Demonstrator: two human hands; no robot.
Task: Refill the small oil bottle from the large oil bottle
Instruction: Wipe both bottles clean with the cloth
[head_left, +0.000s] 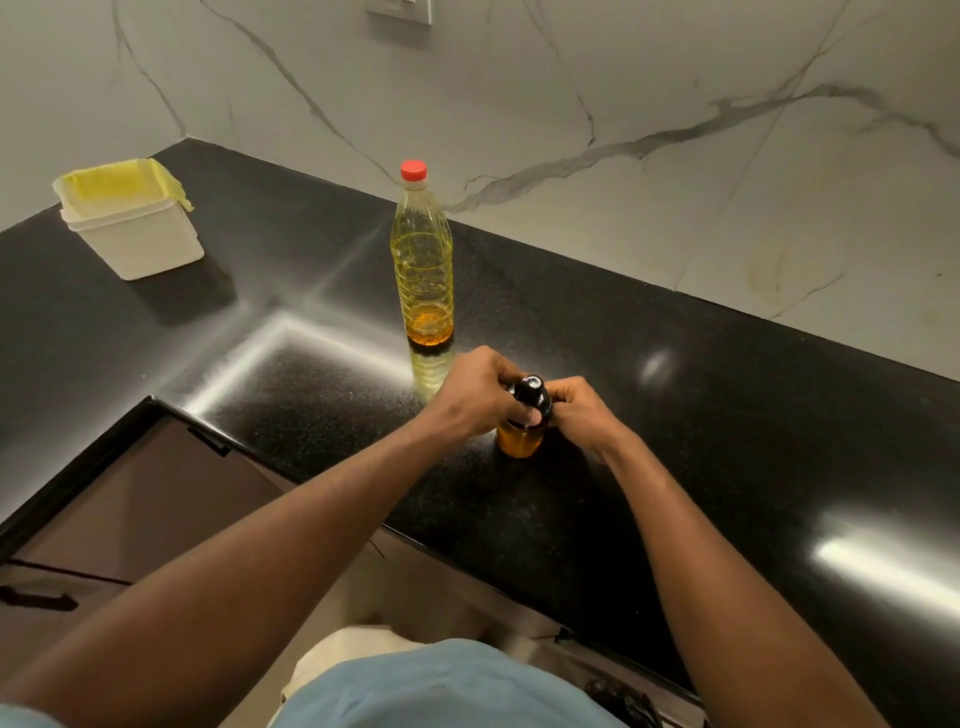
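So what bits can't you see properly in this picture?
Head view:
Neck of the small oil bottle: hidden by the left hand and right hand, so whether its black cap is loosened is unclear.
Inside the white tub: covered by its yellow liner.
The wall plate: cut off by the top edge.

Glossy black speckled stone counter (675, 415) crosses frame centre; white grey-veined marble wall (571, 93) fills top; brown cabinet fronts (145, 493) lower left.

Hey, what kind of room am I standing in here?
Probably a home kitchen: a polished black stone countertop against a marble-look wall, cabinet drawers below, and a large oil bottle standing on it.
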